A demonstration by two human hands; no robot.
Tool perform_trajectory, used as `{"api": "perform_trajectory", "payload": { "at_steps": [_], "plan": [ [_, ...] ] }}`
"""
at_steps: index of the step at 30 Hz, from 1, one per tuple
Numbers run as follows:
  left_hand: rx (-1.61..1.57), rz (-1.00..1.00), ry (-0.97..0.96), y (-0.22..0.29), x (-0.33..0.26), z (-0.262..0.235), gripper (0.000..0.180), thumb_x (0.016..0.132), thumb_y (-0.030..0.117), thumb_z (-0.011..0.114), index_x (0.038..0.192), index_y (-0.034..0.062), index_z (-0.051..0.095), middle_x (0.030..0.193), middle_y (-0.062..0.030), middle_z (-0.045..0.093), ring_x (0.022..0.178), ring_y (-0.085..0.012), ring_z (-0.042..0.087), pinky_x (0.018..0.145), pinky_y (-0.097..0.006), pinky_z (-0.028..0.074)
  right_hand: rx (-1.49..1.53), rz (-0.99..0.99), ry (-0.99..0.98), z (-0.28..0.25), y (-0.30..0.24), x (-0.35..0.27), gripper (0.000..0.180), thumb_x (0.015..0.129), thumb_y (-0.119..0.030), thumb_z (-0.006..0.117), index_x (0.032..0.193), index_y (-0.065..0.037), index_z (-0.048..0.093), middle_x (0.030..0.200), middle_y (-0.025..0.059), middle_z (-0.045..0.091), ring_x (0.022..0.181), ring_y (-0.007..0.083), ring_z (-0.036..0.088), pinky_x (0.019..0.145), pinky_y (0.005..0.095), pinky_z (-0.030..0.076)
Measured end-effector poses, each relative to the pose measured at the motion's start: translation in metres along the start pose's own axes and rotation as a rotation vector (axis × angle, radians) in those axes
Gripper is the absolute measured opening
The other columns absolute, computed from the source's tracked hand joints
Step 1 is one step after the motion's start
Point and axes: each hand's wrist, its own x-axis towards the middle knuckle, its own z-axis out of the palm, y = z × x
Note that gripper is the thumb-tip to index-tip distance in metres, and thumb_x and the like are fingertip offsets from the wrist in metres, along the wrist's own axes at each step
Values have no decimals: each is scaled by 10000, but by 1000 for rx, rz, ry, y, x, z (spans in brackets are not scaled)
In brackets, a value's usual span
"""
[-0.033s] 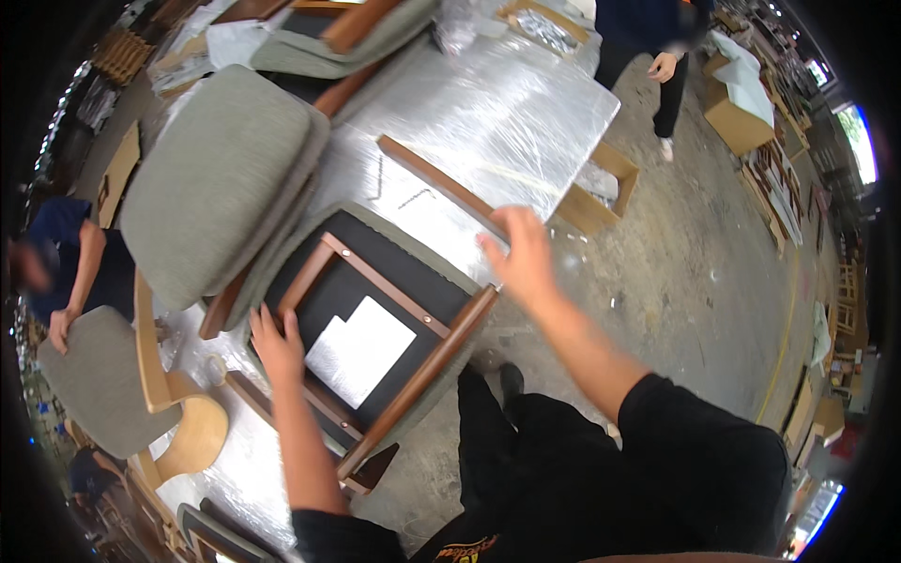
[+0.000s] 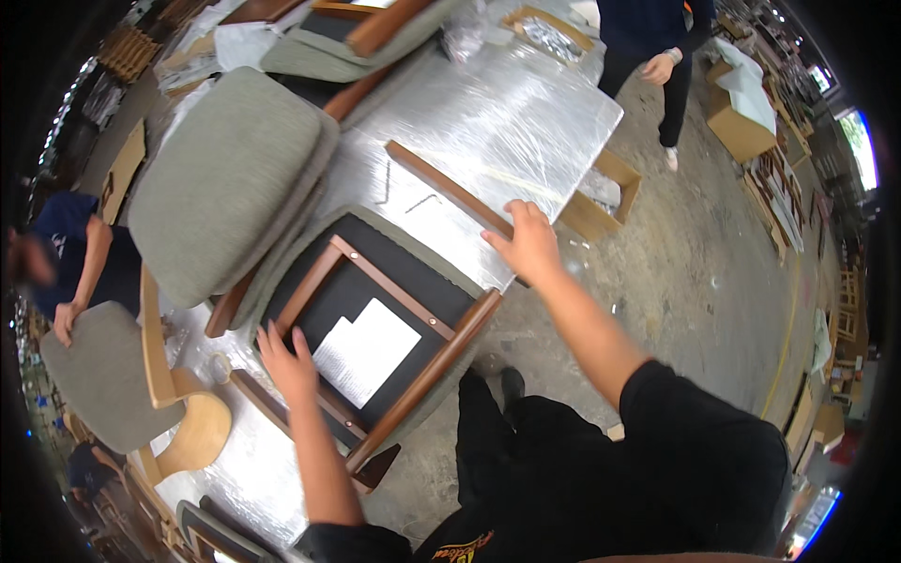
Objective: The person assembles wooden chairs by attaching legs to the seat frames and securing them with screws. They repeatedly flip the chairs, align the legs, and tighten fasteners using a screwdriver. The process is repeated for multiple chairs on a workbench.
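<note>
An upturned chair seat (image 2: 375, 272) with grey upholstery, black underside, brown wooden rails and a white paper label lies on the plastic-wrapped table (image 2: 488, 103). My left hand (image 2: 289, 364) rests at its left edge by the wooden rail, fingers spread. A brown wooden bar (image 2: 441, 180) lies on the table beyond the seat. At the bar's near end is my right hand (image 2: 533, 246), thumb and fingers apart on either side of it; the contact is unclear. Two thin, dark L-shaped rods, like hex keys (image 2: 422, 203), lie between bar and seat.
Grey cushioned seats (image 2: 225, 178) are stacked at left. A co-worker's hand (image 2: 66, 321) holds a grey chair back (image 2: 108, 375) farther left. Another person (image 2: 652, 47) stands beyond the table. An open cardboard box (image 2: 610, 192) sits by the table's right edge.
The whole view has shifted slightly, moving the table and seat a little right and down. My right thumb and fingers appear a little wider apart near the bar, which stays in place.
</note>
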Motion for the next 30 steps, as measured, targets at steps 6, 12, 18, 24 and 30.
{"api": "perform_trajectory", "payload": {
  "at_steps": [6,12,18,24,30],
  "plan": [
    [-49,-348,40,-17,-196,-28,354,1017,239,611,1213,-45,690,1322,-294,640,1217,-458,608,1040,-513,477,-230,-51,-536,20,70,49,594,813,-384,826,1245,-30,626,1197,231,689,1135,410,659,938,488,540],
    [51,-337,66,-1,-205,-14,315,1001,236,543,1032,10,762,1001,-199,767,876,-427,721,797,-514,555,73,-98,-166,-187,55,-10,431,787,-255,857,1084,-13,660,921,193,652,852,317,662,793,403,520],
    [160,-325,119,-5,-210,-13,337,979,244,581,1181,4,702,1145,-182,717,1094,-404,662,930,-539,495,724,63,-400,-166,88,-13,507,944,-243,777,1393,-91,596,1298,16,651,1229,195,580,1091,376,451],
    [79,-1076,128,-22,-217,-9,503,985,336,642,1260,-83,606,1169,-277,677,1018,-415,697,888,-510,563,1246,215,-557,-1,117,-5,454,967,-160,735,1391,-109,579,1301,30,614,1268,164,524,1086,341,428],
    [-760,-1534,33,-51,-224,-26,610,1008,391,639,1374,-80,510,1246,-255,615,907,-383,719,751,-431,645,879,24,-647,31,133,-10,431,988,-298,733,1352,-116,592,1221,50,651,1205,186,576,1060,355,441]
  ]
}}
